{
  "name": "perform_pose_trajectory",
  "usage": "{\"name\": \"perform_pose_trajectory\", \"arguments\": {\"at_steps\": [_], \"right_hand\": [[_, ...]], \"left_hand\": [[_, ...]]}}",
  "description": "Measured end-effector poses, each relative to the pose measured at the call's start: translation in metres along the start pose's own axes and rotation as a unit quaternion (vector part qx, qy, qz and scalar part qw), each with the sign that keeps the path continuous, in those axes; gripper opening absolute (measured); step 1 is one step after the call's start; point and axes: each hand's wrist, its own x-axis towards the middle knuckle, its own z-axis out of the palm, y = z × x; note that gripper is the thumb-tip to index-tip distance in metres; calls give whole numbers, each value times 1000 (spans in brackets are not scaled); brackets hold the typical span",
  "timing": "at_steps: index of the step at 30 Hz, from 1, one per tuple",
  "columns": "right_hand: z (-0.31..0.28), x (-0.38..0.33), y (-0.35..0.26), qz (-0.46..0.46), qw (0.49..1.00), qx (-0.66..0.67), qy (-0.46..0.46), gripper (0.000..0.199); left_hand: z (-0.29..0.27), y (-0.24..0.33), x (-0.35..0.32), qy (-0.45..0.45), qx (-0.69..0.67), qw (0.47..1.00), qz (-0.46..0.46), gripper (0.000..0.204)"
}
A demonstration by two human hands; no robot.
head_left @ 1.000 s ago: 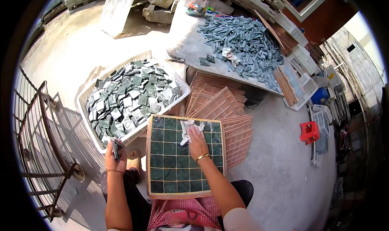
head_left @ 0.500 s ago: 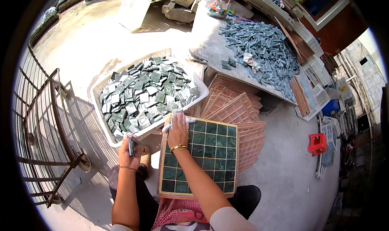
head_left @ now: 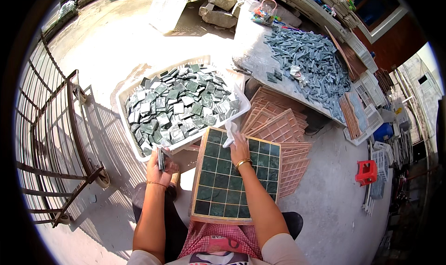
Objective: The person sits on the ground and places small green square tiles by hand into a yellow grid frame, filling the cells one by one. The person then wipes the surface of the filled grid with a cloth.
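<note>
On my lap rests a wooden tray of square dark green stone tiles set in a grid with pale lines between them. My right hand lies over its far edge, pressing a crumpled white cloth against the tiles. To the left of the tray, my left hand grips a small stack of stone tiles held on edge; how many is hard to tell. Beyond that hand stands a white plastic crate heaped with loose green and grey square tiles.
Stacked reddish-brown grid trays lie just right of the crate. A low slab table carries a pile of narrow grey stone strips. At left stands a wheeled metal rack; a red stool sits at right.
My right hand and the cloth have slid rightward across the tray's far part. The left hand keeps its tiles. The whole view has shifted slightly.
</note>
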Motion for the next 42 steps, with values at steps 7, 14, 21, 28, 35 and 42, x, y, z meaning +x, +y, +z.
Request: {"name": "perform_pose_trajectory", "arguments": {"at_steps": [7, 14, 21, 28, 35, 42], "right_hand": [[0, -128, -108, -226, 955, 87, -172, 54], [-22, -266, -71, -96, 814, 343, -458, 32], [-75, -285, -23, 179, 786, 557, -200, 21], [-73, -306, 5, 296, 748, 584, -111, 22], [-98, -301, -13, 205, 868, 427, -149, 25], [-100, -314, 4, 364, 784, 480, -147, 18]], "left_hand": [[-35, 8, 15, 46, -42, 998, 22, 20], [-4, -8, 4, 162, -54, 985, 23, 26], [-67, 8, 9, 173, 127, 977, 16, 28], [-105, -9, 65, 266, 101, 954, -91, 20], [-180, 23, 131, 390, 434, 807, 93, 29], [-101, 13, 130, 397, 649, 634, 140, 37]]}}
